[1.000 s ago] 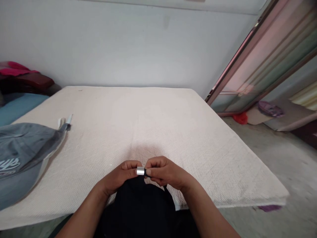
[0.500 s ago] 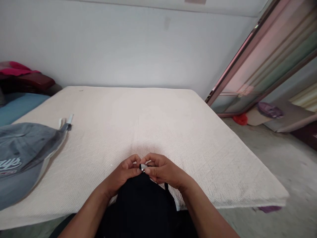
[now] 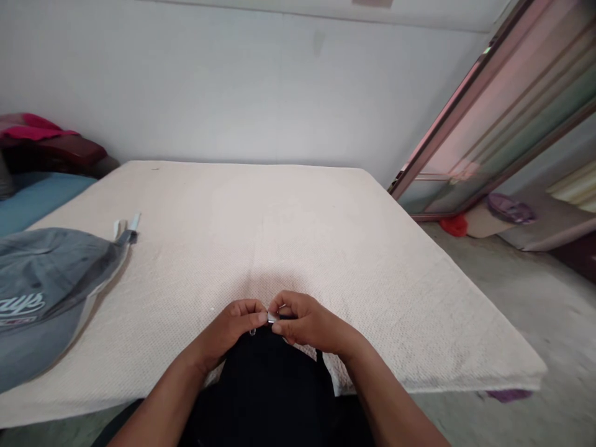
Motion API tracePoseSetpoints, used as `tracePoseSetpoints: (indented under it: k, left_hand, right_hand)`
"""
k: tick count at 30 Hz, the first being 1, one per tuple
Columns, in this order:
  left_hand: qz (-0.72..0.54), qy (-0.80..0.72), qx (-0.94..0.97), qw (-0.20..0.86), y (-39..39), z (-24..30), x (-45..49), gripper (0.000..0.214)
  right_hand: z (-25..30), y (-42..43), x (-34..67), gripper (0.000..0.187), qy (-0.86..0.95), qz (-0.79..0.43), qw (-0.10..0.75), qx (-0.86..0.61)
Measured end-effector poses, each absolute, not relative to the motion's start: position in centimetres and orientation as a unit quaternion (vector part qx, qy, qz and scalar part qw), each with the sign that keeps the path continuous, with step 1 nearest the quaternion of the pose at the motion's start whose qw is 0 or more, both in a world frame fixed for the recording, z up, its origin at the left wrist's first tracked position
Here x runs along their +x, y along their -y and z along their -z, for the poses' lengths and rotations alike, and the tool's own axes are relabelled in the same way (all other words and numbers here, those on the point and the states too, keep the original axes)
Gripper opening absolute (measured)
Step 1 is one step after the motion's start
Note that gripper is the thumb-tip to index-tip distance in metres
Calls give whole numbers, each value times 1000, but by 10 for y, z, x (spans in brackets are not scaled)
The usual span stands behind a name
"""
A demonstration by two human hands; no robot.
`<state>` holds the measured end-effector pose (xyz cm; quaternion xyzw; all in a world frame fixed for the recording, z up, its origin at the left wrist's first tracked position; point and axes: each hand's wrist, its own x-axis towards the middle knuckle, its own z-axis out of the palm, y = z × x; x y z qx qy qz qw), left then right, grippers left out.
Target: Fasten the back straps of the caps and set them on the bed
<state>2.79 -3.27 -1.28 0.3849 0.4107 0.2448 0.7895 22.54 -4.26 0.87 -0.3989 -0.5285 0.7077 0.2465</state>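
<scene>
Left grip (image 3: 236, 325) and right grip (image 3: 306, 323) nearly meet at centre, each drawn into a close pinch of thumb and fingers at opposite ends of a small, silver-coloured metal buckle (image 3: 273, 318), partly hidden by the fingertips. The buckle sits at the upper edge of a rounded black fabric article (image 3: 274, 385), whose lower part cannot be told apart from the person's dark clothing. Just below the left fingertips shows a small bright metal loop (image 3: 252, 331). Beneath the hands extends a bench covered in cream textured cloth (image 3: 335, 261); on its left side, well apart from the buckle, rests a grey fabric cap with white script lettering (image 3: 51, 267). Beyond the right edge lie a grey concrete-like floor (image 3: 526, 279), a beige bin with a purple liner (image 3: 479, 223) and, beside it, a bright red bundle (image 3: 454, 225). A plain whitish wall (image 3: 261, 93) closes the background.
</scene>
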Motion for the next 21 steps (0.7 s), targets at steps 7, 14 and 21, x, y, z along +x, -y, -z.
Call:
tracePoseSetpoints:
  k: [7,14,21]
  left_hand:
    - [-251,-431,372,783,32,15,32,17]
    - [-281,-405,387,779,32,14,34,6]
    - [-311,-398,388,771,34,9,31,8]
  right_hand:
    - [-7,46,222,10,653,-532,264,-470]
    - [-12,47,220,5,706,-455,261,-476]
    - [-14,48,220,6,701,-465,255,-478]
